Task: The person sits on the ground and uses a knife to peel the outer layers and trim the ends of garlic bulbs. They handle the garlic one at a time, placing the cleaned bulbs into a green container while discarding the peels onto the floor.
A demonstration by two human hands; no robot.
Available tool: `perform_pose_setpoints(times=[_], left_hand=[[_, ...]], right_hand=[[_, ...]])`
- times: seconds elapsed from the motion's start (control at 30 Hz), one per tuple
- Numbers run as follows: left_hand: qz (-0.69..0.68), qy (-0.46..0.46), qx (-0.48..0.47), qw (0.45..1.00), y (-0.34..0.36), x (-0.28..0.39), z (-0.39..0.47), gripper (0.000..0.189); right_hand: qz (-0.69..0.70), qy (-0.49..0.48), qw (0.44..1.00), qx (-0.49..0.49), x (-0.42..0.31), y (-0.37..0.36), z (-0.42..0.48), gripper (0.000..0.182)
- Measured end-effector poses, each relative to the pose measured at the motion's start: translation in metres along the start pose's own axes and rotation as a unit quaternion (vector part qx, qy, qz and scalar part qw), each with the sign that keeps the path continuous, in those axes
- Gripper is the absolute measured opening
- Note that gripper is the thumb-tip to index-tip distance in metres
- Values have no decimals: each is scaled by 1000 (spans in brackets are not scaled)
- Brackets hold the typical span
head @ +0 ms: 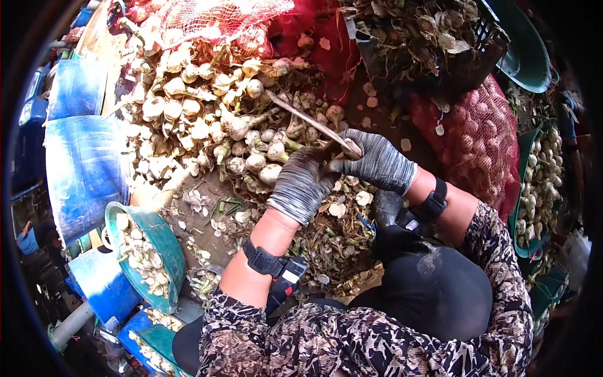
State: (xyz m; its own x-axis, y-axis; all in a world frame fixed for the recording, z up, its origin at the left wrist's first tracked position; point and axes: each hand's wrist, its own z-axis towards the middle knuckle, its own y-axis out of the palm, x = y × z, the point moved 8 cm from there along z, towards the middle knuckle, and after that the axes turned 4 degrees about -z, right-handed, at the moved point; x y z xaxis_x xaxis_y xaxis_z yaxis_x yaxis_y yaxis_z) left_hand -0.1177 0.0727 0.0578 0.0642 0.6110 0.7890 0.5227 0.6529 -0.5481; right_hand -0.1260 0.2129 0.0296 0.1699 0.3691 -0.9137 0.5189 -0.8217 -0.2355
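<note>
My left hand (304, 181), in a grey knit glove, is closed around something mostly hidden by its fingers, close to my right hand. My right hand (374, 158), gloved alike, grips the wooden handle (353, 150) of a long, narrow blade (306, 118). The blade points up and left over a large heap of garlic bulbs (235, 125) with stalks. Loose bulbs (271, 173) lie just left of my left hand. Below both hands, trimmed stalks, roots and dry skins (330, 249) cover the ground.
Red mesh sacks of bulbs (480, 127) stand at right and at the top. A torn container of trimmings (424, 37) is at upper right. Blue drums (87, 174) line the left side. Green basins of garlic (176, 254) stand at lower left and far right (520, 188).
</note>
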Motion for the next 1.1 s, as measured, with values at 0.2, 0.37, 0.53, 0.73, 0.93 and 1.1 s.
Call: perform_pose_setpoints(times=[0.2,0.37,0.53,0.73,0.93,1.1], left_hand=[[-422,6,51,905,15,-29,-21,100],[-465,12,85,881,18,-28,-7,84],[-101,147,101,979,18,-35,-13,66],[-663,-26,-17,748,54,-58,-20,47],[-443,43,10,895,49,-43,-18,50],[-213,69,88,971,18,0,-45,70]], right_hand=[[432,204,878,-17,40,18,-11,36],[354,274,889,-98,51,35,-26,45],[-161,-21,984,73,6,-20,-36,28],[-406,-106,907,-31,-13,-4,-56,24],[-420,-85,903,-28,27,4,-54,27],[-445,32,890,96,101,-57,-48,40]])
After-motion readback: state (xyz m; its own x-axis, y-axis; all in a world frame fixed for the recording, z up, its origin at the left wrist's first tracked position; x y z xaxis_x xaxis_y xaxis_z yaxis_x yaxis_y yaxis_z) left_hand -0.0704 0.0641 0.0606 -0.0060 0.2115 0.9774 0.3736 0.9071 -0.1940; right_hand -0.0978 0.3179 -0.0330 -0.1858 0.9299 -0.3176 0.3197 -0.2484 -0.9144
